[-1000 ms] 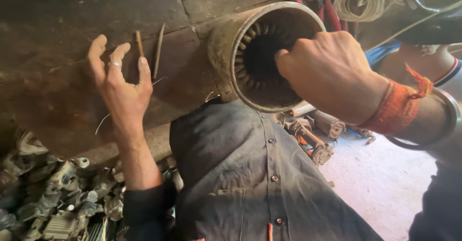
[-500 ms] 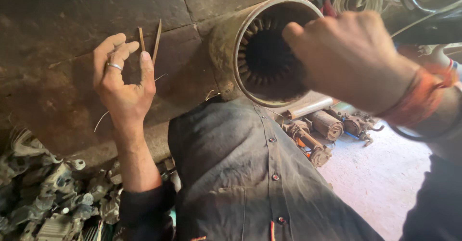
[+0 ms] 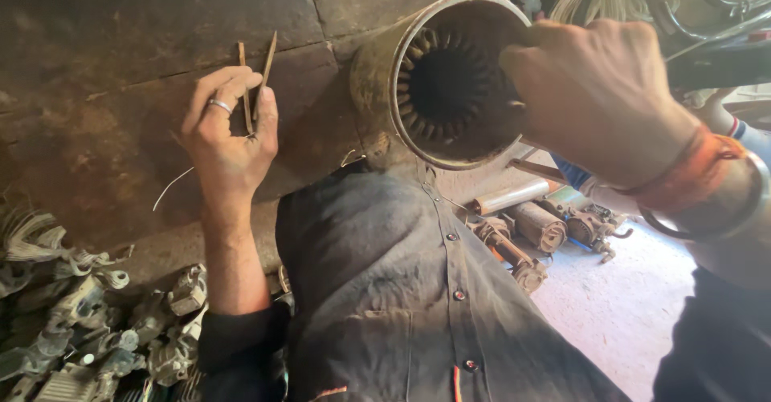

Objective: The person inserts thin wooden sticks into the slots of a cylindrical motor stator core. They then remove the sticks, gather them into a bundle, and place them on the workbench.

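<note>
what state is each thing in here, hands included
left hand: pinching thin brown sticks, palm resting on the dark work surface
thin brown sticks: held upright between the fingers, tips fanned apart
right hand: gripping the rim of the cylinder
slotted metal cylinder: lying on its side, open end toward the camera, slots look empty
work surface: dark, stained
metal parts pile: heaped loosely at lower left

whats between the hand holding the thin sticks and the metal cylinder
In the head view, only bare dark worn workbench top lies between the left hand with its thin sticks and the metal cylinder; nothing sits there.
</note>
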